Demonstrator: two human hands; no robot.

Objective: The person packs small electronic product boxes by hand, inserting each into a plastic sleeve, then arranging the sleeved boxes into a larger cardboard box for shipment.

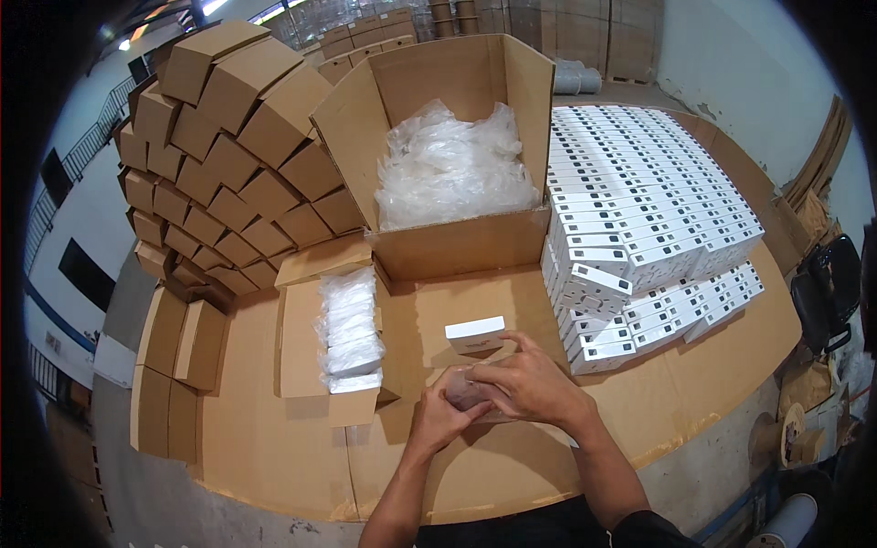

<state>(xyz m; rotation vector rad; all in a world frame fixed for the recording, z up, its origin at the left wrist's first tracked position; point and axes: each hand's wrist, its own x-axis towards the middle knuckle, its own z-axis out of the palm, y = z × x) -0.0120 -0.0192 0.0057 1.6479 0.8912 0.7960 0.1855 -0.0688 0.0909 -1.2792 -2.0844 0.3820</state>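
My left hand (440,416) is closed around a clear plastic bag (468,393), whose film bunches between my fingers. On the bag's other side, my right hand (534,382) pinches the film, with its index finger reaching out near the right end of a small white box (475,334). That box sits on the cardboard surface just beyond both hands. Part of the bag is hidden behind my fingers.
An open carton (457,239) of loose clear bags stands ahead. To its right are stacked rows of small white boxes (653,242). A smaller carton (354,406) at left holds bagged white boxes, with brown cartons (219,173) piled beyond it.
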